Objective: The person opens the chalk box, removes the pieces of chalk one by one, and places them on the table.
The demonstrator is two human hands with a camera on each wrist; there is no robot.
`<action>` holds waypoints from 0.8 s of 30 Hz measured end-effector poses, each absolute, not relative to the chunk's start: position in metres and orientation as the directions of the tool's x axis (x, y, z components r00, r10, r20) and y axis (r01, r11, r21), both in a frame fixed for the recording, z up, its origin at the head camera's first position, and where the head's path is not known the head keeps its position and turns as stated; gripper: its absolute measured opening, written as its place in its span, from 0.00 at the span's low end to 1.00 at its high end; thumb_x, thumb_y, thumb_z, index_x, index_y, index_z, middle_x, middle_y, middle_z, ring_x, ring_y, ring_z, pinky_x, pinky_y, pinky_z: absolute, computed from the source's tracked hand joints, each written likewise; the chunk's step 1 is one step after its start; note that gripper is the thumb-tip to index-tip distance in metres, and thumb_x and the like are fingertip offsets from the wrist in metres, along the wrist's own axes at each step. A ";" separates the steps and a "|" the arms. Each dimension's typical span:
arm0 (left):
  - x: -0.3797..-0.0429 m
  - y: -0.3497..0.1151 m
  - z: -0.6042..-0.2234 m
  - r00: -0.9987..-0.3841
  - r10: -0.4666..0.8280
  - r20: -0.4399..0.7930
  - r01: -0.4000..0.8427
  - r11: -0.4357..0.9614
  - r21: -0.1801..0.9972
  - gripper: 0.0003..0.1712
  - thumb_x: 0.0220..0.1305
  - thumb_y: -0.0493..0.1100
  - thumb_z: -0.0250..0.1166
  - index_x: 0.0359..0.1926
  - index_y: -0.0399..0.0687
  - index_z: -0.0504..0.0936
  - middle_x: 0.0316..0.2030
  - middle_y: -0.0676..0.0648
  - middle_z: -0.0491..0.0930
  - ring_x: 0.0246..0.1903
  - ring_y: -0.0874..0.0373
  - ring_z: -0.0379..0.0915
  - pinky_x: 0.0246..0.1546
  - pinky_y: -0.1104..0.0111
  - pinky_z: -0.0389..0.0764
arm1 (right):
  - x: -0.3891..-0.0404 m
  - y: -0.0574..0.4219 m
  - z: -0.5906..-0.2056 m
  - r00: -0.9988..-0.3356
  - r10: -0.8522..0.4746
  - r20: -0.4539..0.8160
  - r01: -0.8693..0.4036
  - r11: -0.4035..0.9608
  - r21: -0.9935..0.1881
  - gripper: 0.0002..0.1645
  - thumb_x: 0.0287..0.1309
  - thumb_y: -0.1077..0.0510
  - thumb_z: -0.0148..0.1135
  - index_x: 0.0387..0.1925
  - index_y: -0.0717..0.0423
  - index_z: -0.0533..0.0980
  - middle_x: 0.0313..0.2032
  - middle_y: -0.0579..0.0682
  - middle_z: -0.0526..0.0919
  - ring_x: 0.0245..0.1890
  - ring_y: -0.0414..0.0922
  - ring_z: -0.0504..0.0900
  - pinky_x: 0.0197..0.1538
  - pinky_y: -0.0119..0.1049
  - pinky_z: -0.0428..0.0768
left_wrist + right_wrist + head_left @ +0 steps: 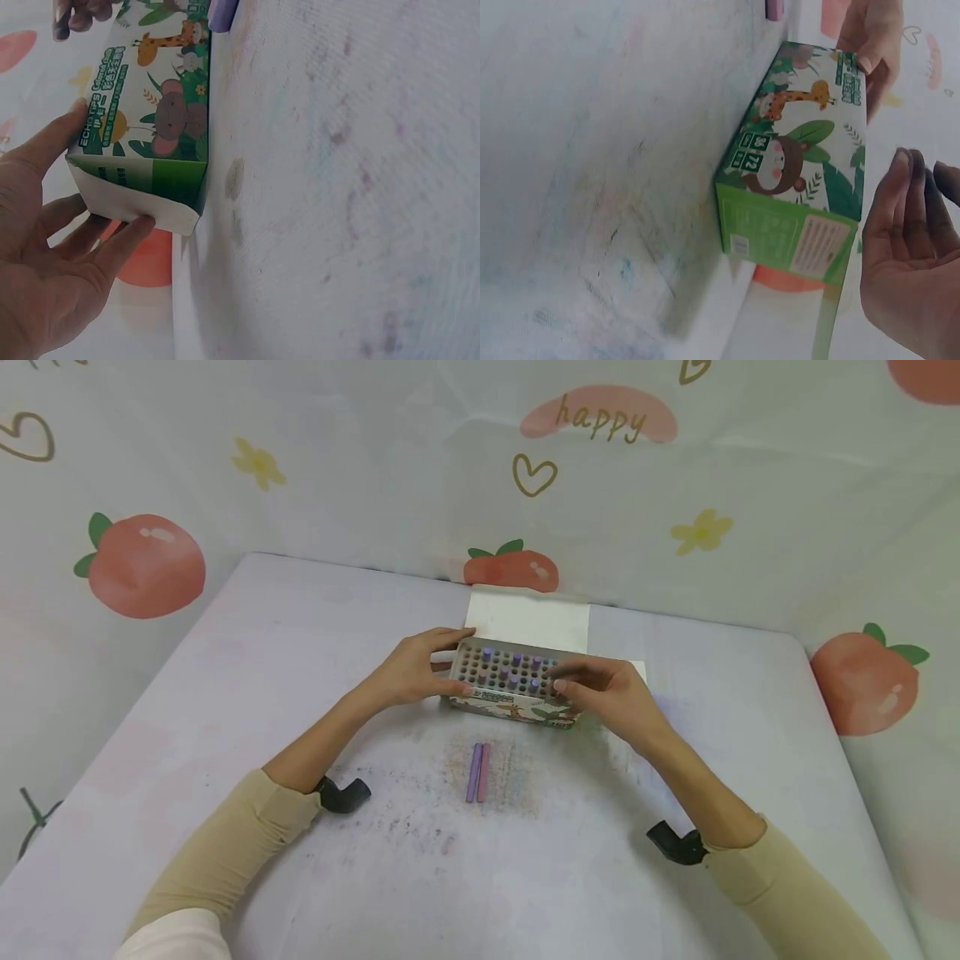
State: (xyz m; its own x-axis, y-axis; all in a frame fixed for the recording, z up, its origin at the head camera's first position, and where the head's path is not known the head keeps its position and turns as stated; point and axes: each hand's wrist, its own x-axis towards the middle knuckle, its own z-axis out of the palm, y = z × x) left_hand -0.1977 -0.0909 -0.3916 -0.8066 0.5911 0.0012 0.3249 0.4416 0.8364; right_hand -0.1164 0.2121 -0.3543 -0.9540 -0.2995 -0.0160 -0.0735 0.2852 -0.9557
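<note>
A printed chalk box (517, 708) stands on the table with its white lid (528, 614) folded back. Several purple and pinkish chalk sticks (517, 658) poke up from the round holes of its grey tray. My left hand (412, 668) holds the box's left end, thumb along the front edge; in the left wrist view its fingers touch a white end flap (135, 201). Over the tray's right part hovers my right hand (611, 693), fingers loosely bent; the right wrist view shows nothing between them. A purple chalk stick (474, 772) and a pink chalk stick (483, 772) lie side by side before the box.
Coloured chalk dust marks the white table (375, 893) around the two loose sticks. Behind the table hangs a white cloth (390, 477) printed with fruit, hearts and flowers. Black angled pieces (345, 795) stick out at both wrists.
</note>
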 end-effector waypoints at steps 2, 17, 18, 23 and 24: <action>-0.197 -0.091 -0.391 -0.811 0.585 -0.001 0.318 0.442 0.839 0.51 0.53 0.44 0.78 0.75 0.50 0.63 0.69 0.43 0.63 0.69 0.47 0.61 0.59 0.65 0.79 | -0.119 0.214 -0.355 -0.962 -0.273 0.005 -0.089 0.298 -0.950 0.16 0.66 0.59 0.64 0.51 0.67 0.80 0.41 0.60 0.85 0.38 0.49 0.85 0.37 0.43 0.88; -0.192 -0.089 -0.389 -0.830 0.557 0.001 0.312 0.463 0.830 0.51 0.53 0.44 0.79 0.75 0.51 0.63 0.68 0.42 0.64 0.68 0.46 0.62 0.58 0.66 0.81 | -0.133 0.227 -0.365 -0.988 -0.143 0.060 -0.116 0.422 -0.899 0.13 0.66 0.56 0.65 0.48 0.58 0.83 0.40 0.60 0.85 0.35 0.49 0.83 0.29 0.35 0.85; -0.192 -0.089 -0.389 -0.831 0.557 0.001 0.311 0.463 0.830 0.51 0.53 0.44 0.79 0.75 0.51 0.63 0.68 0.42 0.64 0.68 0.47 0.62 0.58 0.66 0.81 | -0.134 0.228 -0.365 -0.989 -0.138 0.059 -0.113 0.430 -0.896 0.13 0.66 0.56 0.65 0.48 0.57 0.83 0.40 0.59 0.85 0.34 0.48 0.83 0.27 0.35 0.84; -0.193 -0.089 -0.389 -0.833 0.554 -0.011 0.296 0.461 0.837 0.51 0.53 0.44 0.79 0.75 0.52 0.63 0.68 0.43 0.64 0.68 0.48 0.62 0.58 0.68 0.80 | -0.134 0.228 -0.366 -0.991 -0.124 0.050 -0.102 0.467 -0.878 0.14 0.66 0.56 0.64 0.50 0.58 0.83 0.41 0.58 0.85 0.36 0.51 0.83 0.26 0.33 0.84; -0.193 -0.089 -0.389 -0.833 0.553 -0.013 0.295 0.464 0.836 0.51 0.53 0.44 0.79 0.75 0.52 0.63 0.68 0.43 0.64 0.68 0.48 0.62 0.57 0.68 0.80 | -0.134 0.229 -0.367 -0.991 -0.124 0.053 -0.106 0.472 -0.875 0.14 0.66 0.56 0.64 0.50 0.58 0.83 0.41 0.58 0.85 0.36 0.51 0.83 0.26 0.33 0.84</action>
State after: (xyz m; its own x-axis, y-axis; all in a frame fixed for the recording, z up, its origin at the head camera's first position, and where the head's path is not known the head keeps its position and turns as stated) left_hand -0.1927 -0.0889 -0.3894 -0.8333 0.5527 -0.0126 0.2948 0.4636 0.8355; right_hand -0.1343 0.2287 -0.3668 -0.9909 -0.1238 0.0529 -0.1057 0.4722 -0.8751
